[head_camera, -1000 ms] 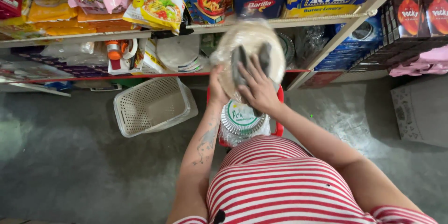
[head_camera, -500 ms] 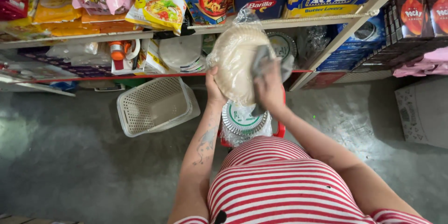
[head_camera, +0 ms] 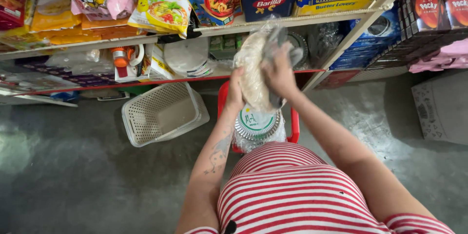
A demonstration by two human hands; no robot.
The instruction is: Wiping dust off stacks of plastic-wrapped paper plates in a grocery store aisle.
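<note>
Tipped up on edge now, no longer flat — plate pack (head_camera: 253, 71) clamped between left hand (head_camera: 235, 95) below and right hand (head_camera: 278, 73) wrapped over its top, dark cloth pinned under those fingers — just above the red basket (head_camera: 294, 122).

Person stands facing the shelves (head_camera: 146, 39), both hands raised in front of the lower shelf: left hand (head_camera: 235, 93) on the left edge of a bagged stack of plates (head_camera: 253, 68), right hand (head_camera: 278, 71) on its right face. Directly below the hands, a second stack of plates (head_camera: 257, 126) sits in a chair (head_camera: 294, 122) against the person's front. A basket (head_camera: 163, 112) lies on the floor (head_camera: 73, 166) left of the chair, under the lower shelf; a box (head_camera: 441, 107) sits on the floor far right.
</note>
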